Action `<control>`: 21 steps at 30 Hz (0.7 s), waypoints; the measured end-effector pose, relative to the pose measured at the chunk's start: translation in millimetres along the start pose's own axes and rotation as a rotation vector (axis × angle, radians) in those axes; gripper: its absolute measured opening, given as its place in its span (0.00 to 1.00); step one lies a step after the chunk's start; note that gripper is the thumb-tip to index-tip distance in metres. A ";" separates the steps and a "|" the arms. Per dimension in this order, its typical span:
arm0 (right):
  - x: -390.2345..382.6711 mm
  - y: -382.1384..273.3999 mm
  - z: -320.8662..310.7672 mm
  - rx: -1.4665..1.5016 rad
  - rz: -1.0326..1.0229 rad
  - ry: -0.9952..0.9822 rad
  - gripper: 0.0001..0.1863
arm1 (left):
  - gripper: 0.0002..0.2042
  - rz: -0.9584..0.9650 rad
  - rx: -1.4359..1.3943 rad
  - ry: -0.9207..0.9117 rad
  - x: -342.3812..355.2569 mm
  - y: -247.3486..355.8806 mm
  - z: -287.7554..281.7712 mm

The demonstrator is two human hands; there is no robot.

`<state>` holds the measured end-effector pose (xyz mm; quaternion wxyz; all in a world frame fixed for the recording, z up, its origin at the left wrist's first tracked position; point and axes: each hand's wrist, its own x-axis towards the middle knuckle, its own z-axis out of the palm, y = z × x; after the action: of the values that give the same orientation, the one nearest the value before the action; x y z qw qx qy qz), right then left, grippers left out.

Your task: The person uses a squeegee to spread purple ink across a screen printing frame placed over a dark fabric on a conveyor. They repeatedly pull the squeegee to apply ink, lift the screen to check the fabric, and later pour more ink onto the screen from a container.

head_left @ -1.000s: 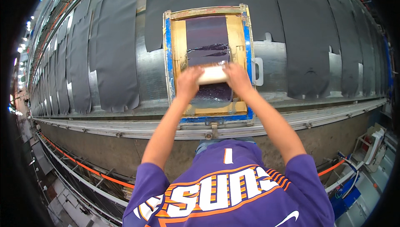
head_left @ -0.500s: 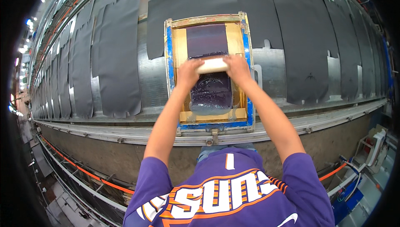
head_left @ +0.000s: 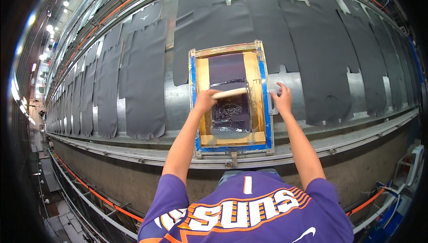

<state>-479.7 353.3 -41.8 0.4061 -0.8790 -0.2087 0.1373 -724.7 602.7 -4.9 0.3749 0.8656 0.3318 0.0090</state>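
Note:
My left hand grips one end of a pale wooden-handled squeegee, which lies slightly slanted across a screen-printing frame. Inside the frame is a dark purple printing area between yellow side strips; glossy ink and a faint line design show below the squeegee. My right hand is off the squeegee, its fingers spread at the frame’s right side beside a pale metal handle; whether the fingertips touch it I cannot tell.
Dark sheets lie in rows along a long metal table on both sides of the frame. A metal rail runs along the near edge. Orange tubing and railings are at the lower left, with equipment at the lower right.
My right hand has let go of the squeegee and moved right to the frame’s side. My left hand still holds the squeegee. The whole scene sits lower in the picture.

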 end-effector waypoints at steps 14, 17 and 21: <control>-1.5 -50.2 32.5 0.145 -0.123 0.183 0.12 | 0.35 0.356 0.119 0.095 -171.0 -23.4 59.7; -37.9 -97.2 73.0 0.246 -0.144 0.172 0.12 | 0.36 0.325 0.077 0.123 -200.9 -49.3 5.8; -93.5 -162.5 170.0 0.336 -0.159 0.145 0.12 | 0.35 0.286 0.164 0.124 -227.5 -130.2 -77.1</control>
<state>-672.9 514.9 -17.3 0.5708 -0.7871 -0.2219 0.0737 -996.3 585.0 18.3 0.2768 0.9294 0.2275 0.0886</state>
